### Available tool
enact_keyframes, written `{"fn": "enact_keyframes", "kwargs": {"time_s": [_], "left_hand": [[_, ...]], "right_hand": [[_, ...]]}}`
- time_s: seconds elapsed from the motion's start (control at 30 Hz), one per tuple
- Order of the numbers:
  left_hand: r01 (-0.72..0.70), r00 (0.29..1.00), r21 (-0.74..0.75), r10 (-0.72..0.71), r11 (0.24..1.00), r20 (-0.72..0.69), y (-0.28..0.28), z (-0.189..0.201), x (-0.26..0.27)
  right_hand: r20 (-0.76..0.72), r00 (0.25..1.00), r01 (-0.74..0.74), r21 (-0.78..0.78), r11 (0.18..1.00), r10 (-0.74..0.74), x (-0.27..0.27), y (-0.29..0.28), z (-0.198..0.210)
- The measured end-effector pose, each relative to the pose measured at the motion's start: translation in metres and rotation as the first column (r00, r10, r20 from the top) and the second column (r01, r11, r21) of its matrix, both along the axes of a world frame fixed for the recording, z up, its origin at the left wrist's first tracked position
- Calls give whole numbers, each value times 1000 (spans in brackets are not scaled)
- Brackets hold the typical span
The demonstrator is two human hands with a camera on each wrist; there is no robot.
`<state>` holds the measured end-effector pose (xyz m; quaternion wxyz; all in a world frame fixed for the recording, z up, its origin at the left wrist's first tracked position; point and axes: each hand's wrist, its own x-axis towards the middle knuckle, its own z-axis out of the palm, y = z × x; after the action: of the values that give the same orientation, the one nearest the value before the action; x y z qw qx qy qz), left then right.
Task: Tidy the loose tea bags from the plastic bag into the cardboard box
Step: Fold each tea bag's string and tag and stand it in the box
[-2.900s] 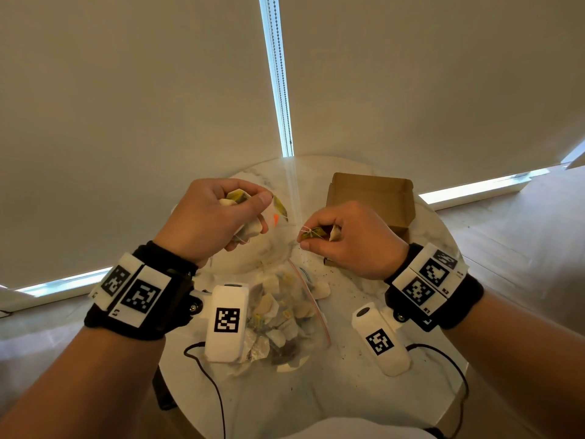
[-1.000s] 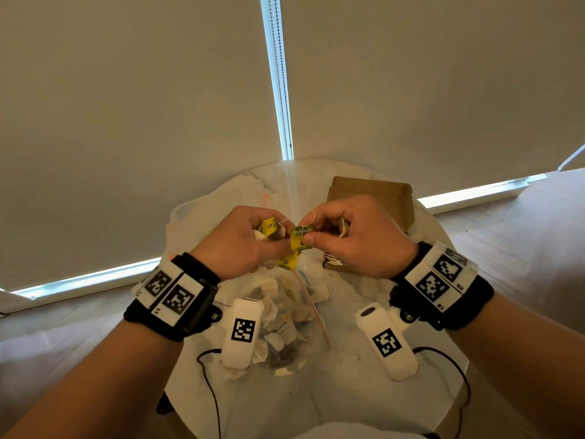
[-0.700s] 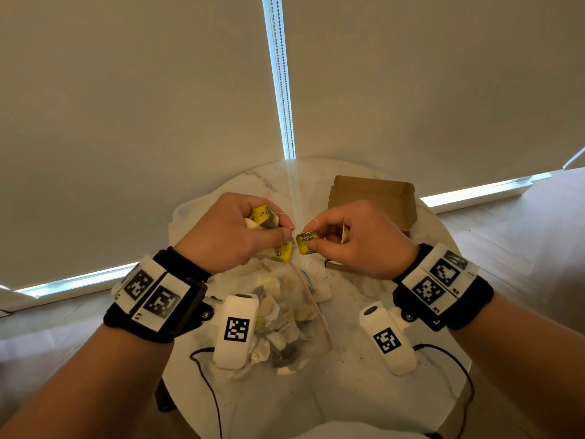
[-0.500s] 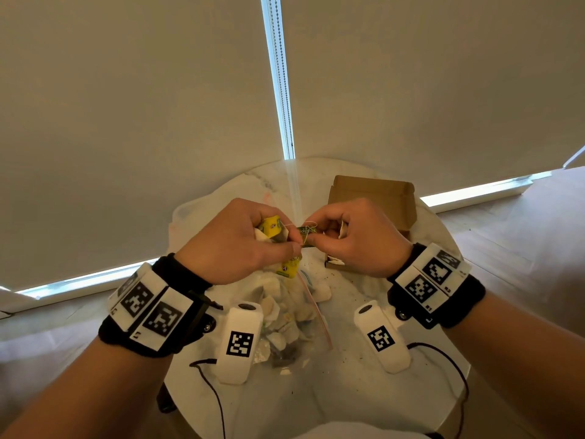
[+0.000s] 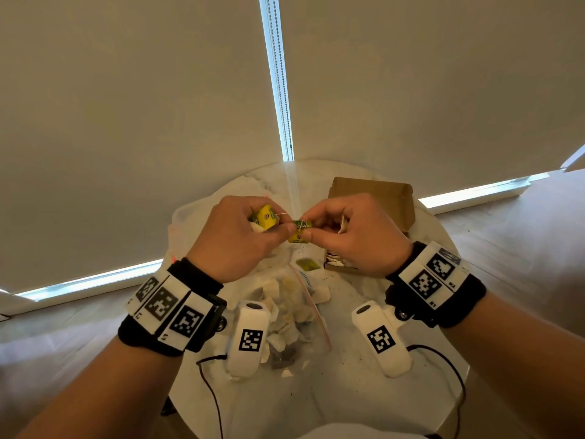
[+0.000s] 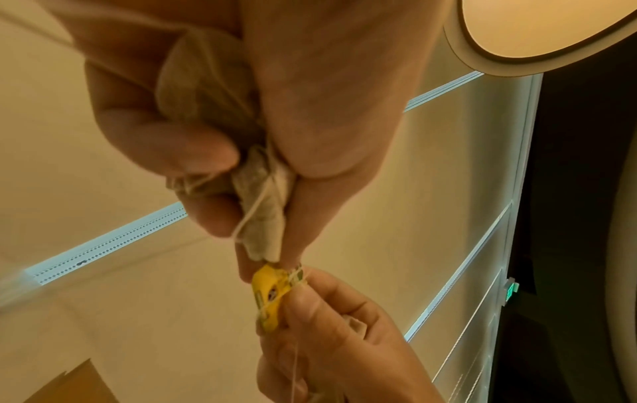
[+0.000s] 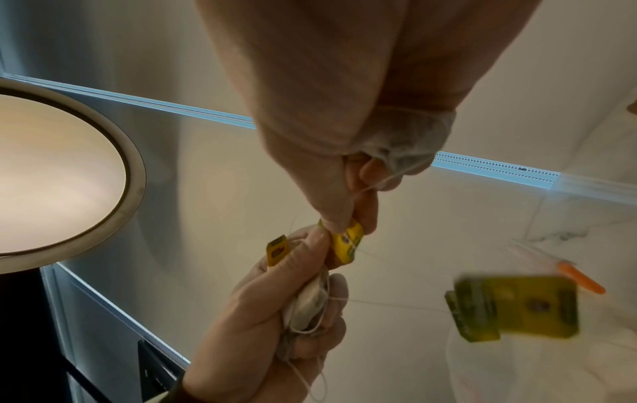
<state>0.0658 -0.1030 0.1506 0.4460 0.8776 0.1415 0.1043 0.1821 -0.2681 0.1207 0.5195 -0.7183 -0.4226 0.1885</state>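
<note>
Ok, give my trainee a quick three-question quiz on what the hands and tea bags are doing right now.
1. True or false: the cardboard box lies under the left hand.
2. What does the right hand pinch? A) a yellow tag B) a spoon C) the box flap
3. Where do most loose tea bags lie?

Key: 1. False, it sits behind the right hand. 2. A. 3. In the plastic bag on the table, between the wrists.
</note>
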Motion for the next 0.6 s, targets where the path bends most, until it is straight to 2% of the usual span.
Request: {"fn": "enact_keyframes", "kwargs": {"time_s": [0.13,0.2,0.27,0.3,0.37,0.43,0.5,0.6], "left_hand": [[14,1000,12,-14,1000,-22,3,2,-1],[4,1000,27,-3,1000,-31,3,3,-1],[-13,999,51,15,999,-37,5,2,-1],[-19,999,76,22,997,-37,6,2,0],[-34,999,137,39,990,-33,6,3,0],[-53,998,151,58,987,-31,7,5,2],[-69,997,147,73,987,-20,7,8,3],[-89,996,183,89,979,7,7,12,6]], "right_hand": [[-33,999,-7,50,999,9,-3,-3,2],[-207,978,1,107,994,22,-1,-2,3],[-392,918,6,163,987,59,3,-2,3],[-429,901,13,171,985,62,3,-2,3],[-396,918,26,135,990,30,2,-3,5],[-253,967,39,73,997,-20,-1,-6,7],[-161,986,44,49,998,-36,-4,-7,5],[-221,972,97,52,994,-83,-7,-9,-1]]}}
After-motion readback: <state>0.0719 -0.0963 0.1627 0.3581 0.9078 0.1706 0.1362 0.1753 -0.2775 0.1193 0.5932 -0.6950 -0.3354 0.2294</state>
